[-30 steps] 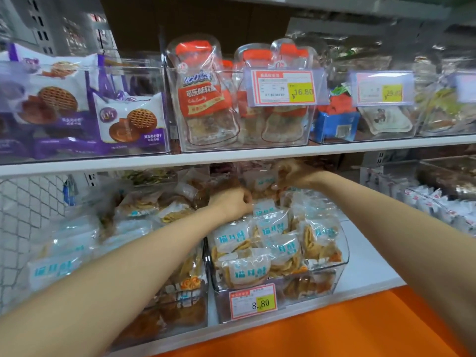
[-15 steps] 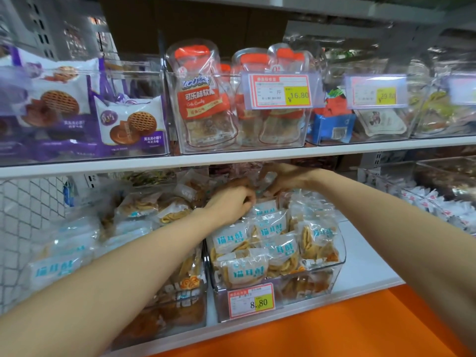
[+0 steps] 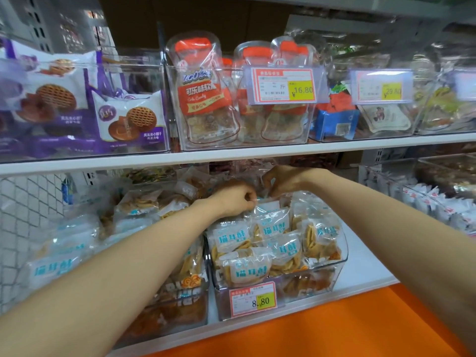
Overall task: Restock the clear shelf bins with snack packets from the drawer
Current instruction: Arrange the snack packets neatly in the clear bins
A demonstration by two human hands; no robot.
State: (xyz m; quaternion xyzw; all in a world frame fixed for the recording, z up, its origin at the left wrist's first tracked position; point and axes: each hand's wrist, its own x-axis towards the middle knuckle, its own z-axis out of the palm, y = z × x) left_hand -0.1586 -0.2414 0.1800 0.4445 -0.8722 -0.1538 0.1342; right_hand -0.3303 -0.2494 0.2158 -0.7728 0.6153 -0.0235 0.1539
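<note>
At far left, a wire mesh closes the lower shelf's end. Above it, purple biscuit packs fill an upper-shelf bin. Below them, a left bin holds snack bags, and my left forearm crosses over it. My left hand is curled, fingertips pinching the top edge of a packet at the back of the middle bin. This clear bin stands on the lower shelf, heaped with packets with teal lettering, and has an 8.80 tag on its front. Directly above are cola candy pouches and a 16.80 tag. My right hand reaches in just behind the left, under the upper shelf, its fingers bent down and pinching clear wrapping there; I cannot tell whether it is the same packet. Further right are a blue box and a 29.80 tag. Below them is another bin of white packs. An orange ledge runs along the bottom.
</note>
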